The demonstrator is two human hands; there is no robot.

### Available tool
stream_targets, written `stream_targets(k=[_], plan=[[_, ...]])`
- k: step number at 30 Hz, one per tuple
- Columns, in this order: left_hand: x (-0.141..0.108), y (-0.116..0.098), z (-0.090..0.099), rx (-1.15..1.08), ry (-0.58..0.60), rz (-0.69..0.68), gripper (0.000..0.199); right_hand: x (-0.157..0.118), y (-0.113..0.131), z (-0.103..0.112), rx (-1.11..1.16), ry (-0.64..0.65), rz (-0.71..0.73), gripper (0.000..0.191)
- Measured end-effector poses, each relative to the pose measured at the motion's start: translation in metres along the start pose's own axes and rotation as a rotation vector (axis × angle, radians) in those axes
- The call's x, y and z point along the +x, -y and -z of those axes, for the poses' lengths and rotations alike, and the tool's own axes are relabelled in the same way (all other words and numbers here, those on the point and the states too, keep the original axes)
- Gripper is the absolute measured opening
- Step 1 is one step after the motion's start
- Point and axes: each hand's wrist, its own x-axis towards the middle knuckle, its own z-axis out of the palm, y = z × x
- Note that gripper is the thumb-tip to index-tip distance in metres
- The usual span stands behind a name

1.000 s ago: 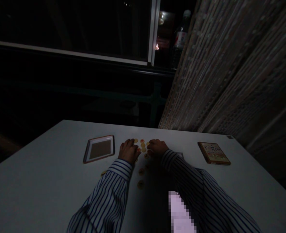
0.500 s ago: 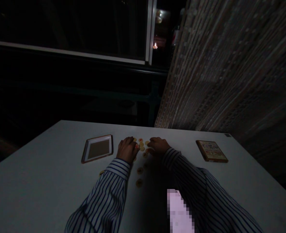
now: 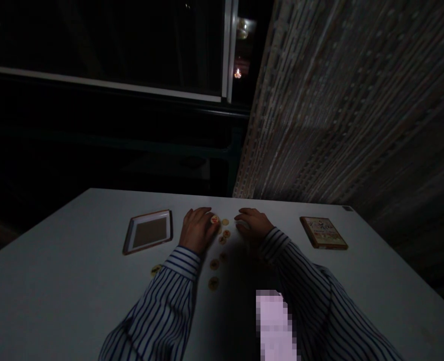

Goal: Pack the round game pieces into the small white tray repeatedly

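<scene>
Round yellowish xiangqi pieces lie in a loose line down the middle of the white table [image 3: 75,296]. My left hand [image 3: 196,230] is at their far end, with a red-marked xiangqi piece [image 3: 214,219] between its thumb and fingers. Just right of that piece lies a pale xiangqi piece [image 3: 225,222]. Across a small gap my right hand [image 3: 255,223] rests low over the table, its thumb and fingers apart and nothing visible in them. Nearer me sit dark-marked pieces, one of them a xiangqi piece [image 3: 213,283] in shadow. Another piece [image 3: 156,270] lies beside my left sleeve.
An open shallow tray or lid [image 3: 128,240] with a brown inside lies to the left. On the right is a flat printed box [image 3: 324,232]. A string curtain [image 3: 304,125] hangs behind the table's right side. A pixelated pink patch covers the near middle.
My right hand has moved right, away from the pieces, and its fingers have spread. Fewer pieces show between the hands. The red-marked piece by my left hand now stands out higher.
</scene>
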Motion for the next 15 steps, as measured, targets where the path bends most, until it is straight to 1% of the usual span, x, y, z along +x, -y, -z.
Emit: stream_targets(k=[4,10,15], plan=[[0.002,-0.007,0.005,-0.024,-0.026,-0.028,0.026,-0.009,-0.008,0.000,0.043,-0.074,-0.006,0.032],[0.005,-0.024,0.016,-0.073,-0.090,-0.063,0.026,-0.023,-0.020,0.002,0.100,-0.197,0.015,0.030],[0.005,-0.034,0.019,-0.087,-0.112,-0.133,0.025,-0.035,-0.028,0.005,0.167,-0.288,0.055,0.026]])
